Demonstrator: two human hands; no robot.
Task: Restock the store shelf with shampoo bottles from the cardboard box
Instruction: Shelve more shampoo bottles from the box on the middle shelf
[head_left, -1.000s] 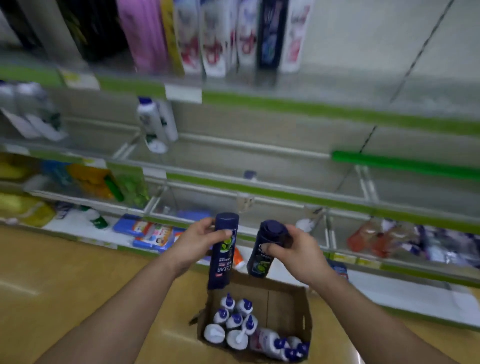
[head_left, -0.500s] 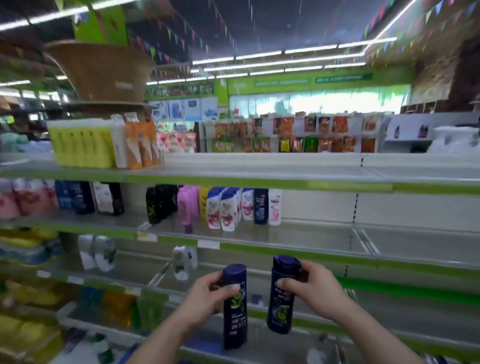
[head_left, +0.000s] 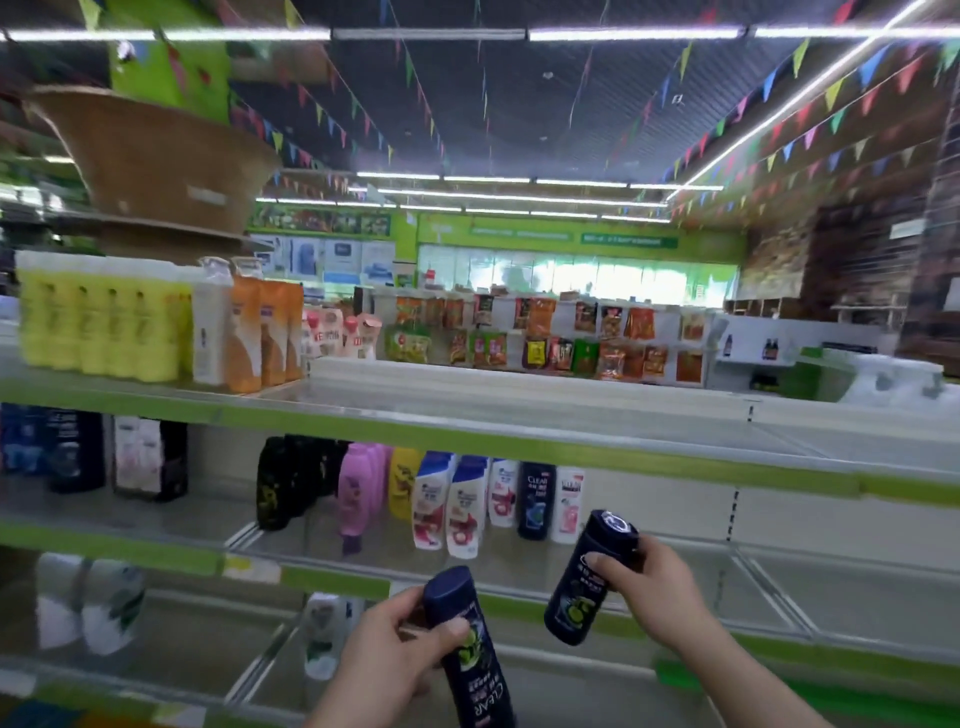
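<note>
Two dark navy plastic shampoo bottles, one gripped in the left hand (head_left: 387, 654) low (head_left: 470, 649), one in the right hand (head_left: 652, 597) higher (head_left: 589, 577), before a green-edged metal store shelf (head_left: 519, 447).

Left hand (head_left: 387, 657) grips one dark bottle (head_left: 470, 649), right hand (head_left: 647, 597) grips another dark bottle (head_left: 587, 577) tilted, both near shelf (head_left: 571, 452) front.

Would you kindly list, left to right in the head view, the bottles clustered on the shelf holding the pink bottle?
black bottles → pink bottle → yellow bottle → white bottles → dark blue bottle → white-and-pink bottle
</note>
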